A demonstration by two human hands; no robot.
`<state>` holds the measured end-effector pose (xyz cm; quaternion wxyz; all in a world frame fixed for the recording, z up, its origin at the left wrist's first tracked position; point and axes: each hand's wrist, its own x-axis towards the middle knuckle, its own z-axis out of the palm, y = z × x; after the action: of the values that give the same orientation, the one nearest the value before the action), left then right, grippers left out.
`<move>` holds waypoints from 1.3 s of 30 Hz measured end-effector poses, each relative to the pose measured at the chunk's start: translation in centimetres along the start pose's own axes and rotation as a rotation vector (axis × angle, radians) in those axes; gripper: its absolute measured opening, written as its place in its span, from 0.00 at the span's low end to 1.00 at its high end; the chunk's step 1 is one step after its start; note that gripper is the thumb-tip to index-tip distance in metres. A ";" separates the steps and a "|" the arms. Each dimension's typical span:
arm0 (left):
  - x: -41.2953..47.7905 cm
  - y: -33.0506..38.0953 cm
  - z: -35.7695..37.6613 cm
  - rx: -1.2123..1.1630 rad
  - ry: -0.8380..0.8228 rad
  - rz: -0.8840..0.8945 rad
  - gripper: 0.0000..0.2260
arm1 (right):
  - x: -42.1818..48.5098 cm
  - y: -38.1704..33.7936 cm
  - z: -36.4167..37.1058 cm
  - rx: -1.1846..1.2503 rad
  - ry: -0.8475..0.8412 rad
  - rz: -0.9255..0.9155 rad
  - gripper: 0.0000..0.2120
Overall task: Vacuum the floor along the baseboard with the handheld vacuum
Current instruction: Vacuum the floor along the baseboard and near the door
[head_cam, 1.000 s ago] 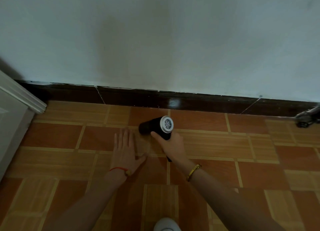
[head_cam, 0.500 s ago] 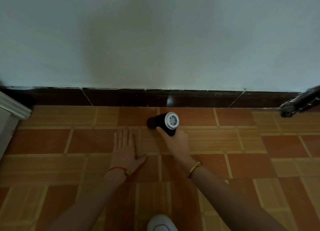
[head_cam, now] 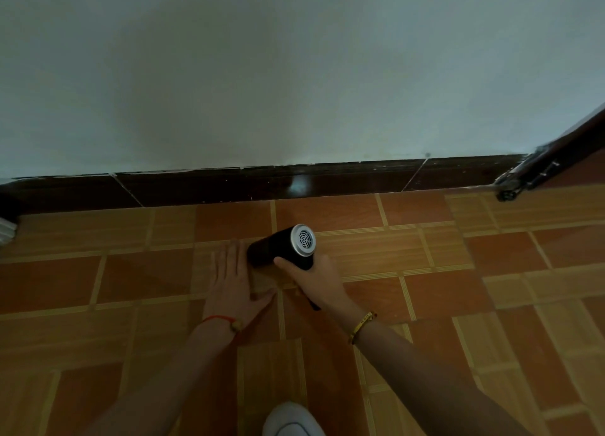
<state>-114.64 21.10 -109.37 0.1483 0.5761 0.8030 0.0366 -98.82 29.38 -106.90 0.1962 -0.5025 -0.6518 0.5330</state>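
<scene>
Terracotta and tan tiles make up the floor [head_cam: 425, 304], laid in a patchwork of plain squares and striped panels. Dark glossy baseboard [head_cam: 262, 186] runs left to right across the frame where the floor meets a pale wall [head_cam: 294, 75]; a bright glare spot sits on it just above your vacuum. Thin pale joints cut the baseboard into sections.

Edges: at far left a white ribbed corner [head_cam: 8, 231] pokes in at floor level. At upper right a dark slanted bar with a metal fitting [head_cam: 510, 190] comes down to the floor beside the baseboard's end. A white rounded shape [head_cam: 291, 419], which looks like a shoe toe, sits at the bottom edge. Between these, the strip of tile along the baseboard lies open to both sides of your hands, wider to the right.

Your right hand [head_cam: 314, 283] is wrapped around the handheld vacuum [head_cam: 281, 247], fingers curled under its black barrel, thumb on the near side. A gold bracelet [head_cam: 361, 326] sits on that wrist. The vacuum lies roughly level, silver grilled end facing right and toward you, dark end pointing left. It rides near the baseboard, one tile row short of it; whether its nozzle touches the floor you cannot tell.

Your left hand [head_cam: 234, 281] is spread flat, palm down on the tile, fingers together and pointing at the wall, thumb splayed right. It holds nothing. Its fingertips lie just beside the vacuum's dark end. A red cord [head_cam: 219, 319] circles that wrist.
</scene>
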 end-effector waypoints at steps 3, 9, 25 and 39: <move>0.2 0.7 0.2 0.005 -0.016 0.016 0.49 | 0.0 0.4 -0.7 0.010 0.060 0.026 0.11; 0.8 1.6 0.6 0.026 -0.017 0.060 0.50 | 0.5 0.5 -2.5 -0.003 0.252 0.033 0.15; 3.4 1.5 1.3 0.027 -0.028 0.107 0.51 | 3.6 0.6 -4.0 0.034 0.334 0.057 0.22; 4.3 1.8 1.8 -0.001 -0.002 0.133 0.49 | 5.8 -0.6 -1.8 -0.026 0.284 -0.007 0.26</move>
<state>-113.74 25.49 -111.47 0.1465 0.6282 0.7628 0.0461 -100.08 35.37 -107.40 0.2817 -0.5734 -0.6260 0.4473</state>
